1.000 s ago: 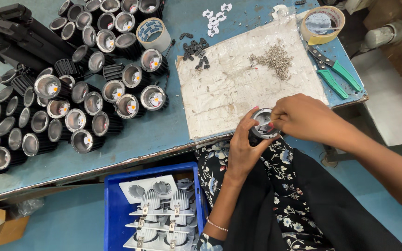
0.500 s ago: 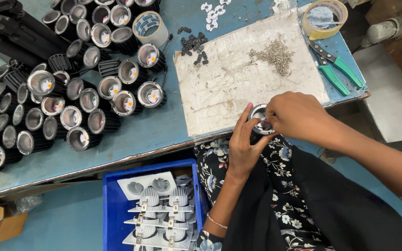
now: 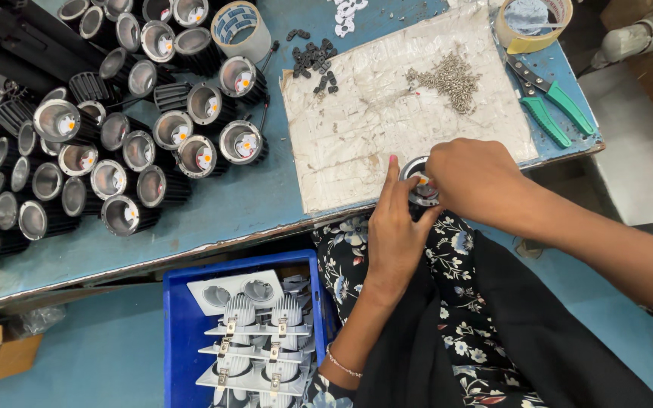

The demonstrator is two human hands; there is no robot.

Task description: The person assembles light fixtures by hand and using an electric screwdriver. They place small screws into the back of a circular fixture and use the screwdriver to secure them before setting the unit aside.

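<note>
Both hands grasp one lamp housing (image 3: 419,181): left hand (image 3: 396,227) cradles it beneath, right hand (image 3: 475,181) pinches inside; seating looks underway; screws (image 3: 447,78) lie beyond the right hand.

left hand (image 3: 396,227): raised from below, palm turned inward; fingers (image 3: 391,175) pointing up and curled about something small held at the table edge
left wrist: straight; a thin bracelet on the forearm lower down
right hand (image 3: 471,180): coming in from the right, knuckles up; fingertips bent down, meeting the left hand
right forearm: bare, stretched across toward the lower right
</note>
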